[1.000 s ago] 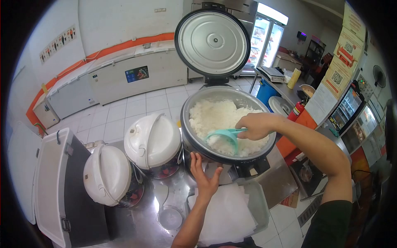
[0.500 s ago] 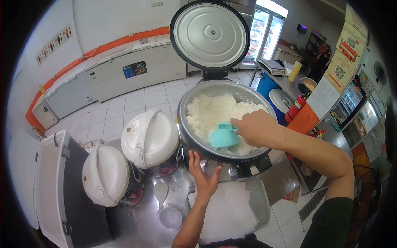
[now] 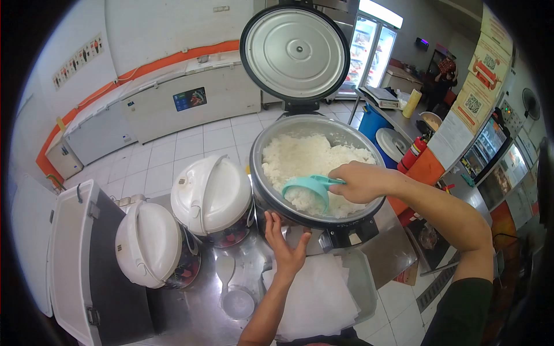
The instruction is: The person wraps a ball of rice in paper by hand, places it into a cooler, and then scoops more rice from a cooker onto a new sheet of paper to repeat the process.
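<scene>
no lettering is legible; the posters [image 3: 474, 101] show qr codes.

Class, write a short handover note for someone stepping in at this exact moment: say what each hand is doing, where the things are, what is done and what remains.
Right hand: closed on the handle of the teal scoop, its bowl down in the rice.
Left hand: open, palm braced against the front of the big rice cooker.
Things: the cooker lid stands fully open; white paper sheets lie in front of the cooker.
Done: lid up, scoop in the rice.
Left: no rice shows outside the pot yet.
</scene>
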A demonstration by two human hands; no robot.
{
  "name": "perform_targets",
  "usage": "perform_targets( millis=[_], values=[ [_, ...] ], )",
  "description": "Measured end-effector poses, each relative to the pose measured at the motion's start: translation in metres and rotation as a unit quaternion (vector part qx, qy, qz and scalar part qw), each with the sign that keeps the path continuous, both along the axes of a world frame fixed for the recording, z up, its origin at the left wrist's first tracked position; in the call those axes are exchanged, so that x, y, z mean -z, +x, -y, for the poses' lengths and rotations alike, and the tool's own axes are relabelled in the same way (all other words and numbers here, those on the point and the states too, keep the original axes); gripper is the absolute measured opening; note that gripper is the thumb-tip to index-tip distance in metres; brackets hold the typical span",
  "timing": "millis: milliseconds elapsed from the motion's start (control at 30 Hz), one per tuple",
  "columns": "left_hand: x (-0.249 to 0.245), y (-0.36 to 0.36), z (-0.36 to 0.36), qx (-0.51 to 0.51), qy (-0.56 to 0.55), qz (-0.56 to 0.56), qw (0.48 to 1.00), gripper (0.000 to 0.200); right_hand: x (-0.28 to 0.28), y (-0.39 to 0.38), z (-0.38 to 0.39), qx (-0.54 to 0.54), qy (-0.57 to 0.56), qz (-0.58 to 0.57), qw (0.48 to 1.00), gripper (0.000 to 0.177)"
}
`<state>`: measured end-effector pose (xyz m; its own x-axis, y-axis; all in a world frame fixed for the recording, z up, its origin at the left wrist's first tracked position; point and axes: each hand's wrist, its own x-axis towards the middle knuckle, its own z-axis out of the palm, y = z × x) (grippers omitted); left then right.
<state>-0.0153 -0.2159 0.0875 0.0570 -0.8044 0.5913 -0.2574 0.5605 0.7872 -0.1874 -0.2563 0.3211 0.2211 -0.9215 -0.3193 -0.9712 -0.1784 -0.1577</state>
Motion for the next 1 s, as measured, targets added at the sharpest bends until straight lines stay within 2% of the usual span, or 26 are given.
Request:
perform_targets(
  millis=[100, 167, 300, 367, 500, 567, 633, 700, 733, 767, 833, 1000],
  values=[
    [-0.002, 0.001, 0.001, -0.001, -0.003, 0.003, 1.000, 0.089, -0.007, -0.007, 0.010, -0.028, 0.012, -0.001, 1.000, 0.034],
    [-0.002, 0.002, -0.001, 0.001, 0.001, 0.006, 1.000, 0.088, -0.023, -0.003, 0.013, 0.070, 0.168, 0.030, 0.983, 0.036],
    [-0.002, 0.000, 0.005, -0.004, -0.004, 0.003, 1.000, 0.088, -0.024, -0.025, 0.026, 0.100, 0.209, 0.089, 0.969, 0.035],
    [0.000, 0.001, 0.003, -0.002, 0.000, 0.005, 1.000, 0.088, -0.025, -0.030, 0.025, 0.126, 0.318, 0.176, 0.923, 0.033],
    [0.000, 0.001, 0.002, -0.007, -0.003, 0.010, 1.000, 0.090, -0.034, -0.028, 0.012, 0.153, 0.266, 0.205, 0.929, 0.033],
    [0.000, 0.001, 0.002, -0.005, -0.001, 0.001, 1.000, 0.091, -0.027, -0.038, 0.002, 0.179, 0.265, 0.302, 0.898, 0.035],
    [0.000, 0.000, 0.002, -0.007, -0.007, 0.005, 1.000, 0.091, -0.029, -0.037, -0.005, 0.201, 0.248, 0.331, 0.888, 0.034],
    [0.000, -0.001, 0.003, -0.008, -0.011, -0.001, 1.000, 0.090, -0.032, -0.035, -0.008, 0.159, 0.096, 0.177, 0.966, 0.037],
    [0.000, -0.001, 0.002, -0.008, -0.014, -0.004, 1.000, 0.090, -0.016, -0.037, 0.002, 0.019, -0.069, 0.080, 0.994, 0.033],
    [0.001, -0.002, 0.003, -0.005, -0.018, -0.002, 1.000, 0.090, -0.008, -0.042, 0.002, 0.023, -0.073, 0.082, 0.994, 0.033],
    [0.003, -0.001, 0.002, -0.009, -0.009, -0.002, 1.000, 0.089, -0.003, -0.007, -0.004, 0.037, -0.141, -0.119, 0.982, 0.026],
    [0.007, -0.001, 0.005, -0.002, -0.017, -0.011, 1.000, 0.088, 0.024, 0.021, 0.012, 0.013, -0.105, -0.170, 0.980, 0.023]
  ],
)
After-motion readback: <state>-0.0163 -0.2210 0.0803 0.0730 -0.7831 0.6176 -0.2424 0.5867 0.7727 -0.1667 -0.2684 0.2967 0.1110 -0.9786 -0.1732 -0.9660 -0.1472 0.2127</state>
